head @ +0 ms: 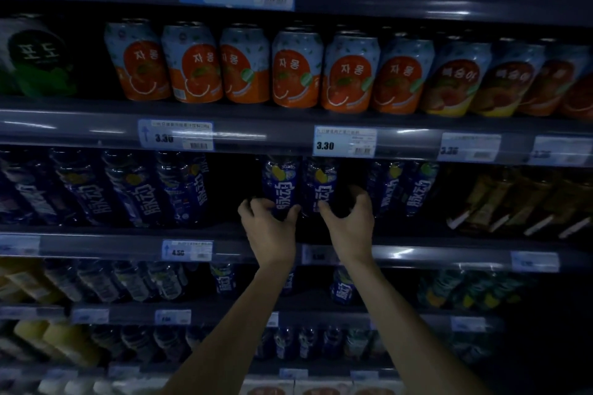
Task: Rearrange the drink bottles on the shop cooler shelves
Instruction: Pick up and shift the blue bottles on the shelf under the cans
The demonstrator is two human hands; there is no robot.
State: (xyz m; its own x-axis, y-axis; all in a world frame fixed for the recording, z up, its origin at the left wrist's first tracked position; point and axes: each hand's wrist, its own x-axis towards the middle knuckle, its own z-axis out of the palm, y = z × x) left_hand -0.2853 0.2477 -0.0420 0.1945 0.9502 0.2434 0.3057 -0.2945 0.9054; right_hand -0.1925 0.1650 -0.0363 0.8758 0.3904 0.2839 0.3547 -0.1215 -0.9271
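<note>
Just under the 3.30 price tag [345, 141], the shelf rail [256, 138] hides the tops of two bottles. The left hand [269, 231] wraps over the foot of the left blue bottle [279, 183], and the right hand [348, 228] covers that of the right blue bottle [321, 181]. The tag's small print is too fine to read. Far left of the tag, a green can [35, 58] is smeared and cut by the edge. To the tag's lower right, yellowish packs [513, 199] are too dark to name. Far below, boxes [321, 390] run off the bottom edge.

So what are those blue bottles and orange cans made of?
The blue bottles look like clear plastic in a glossy printed wrap; their tops are see-through. The orange cans look like shiny painted metal, going by the rimmed tops, though it's dim.
</note>
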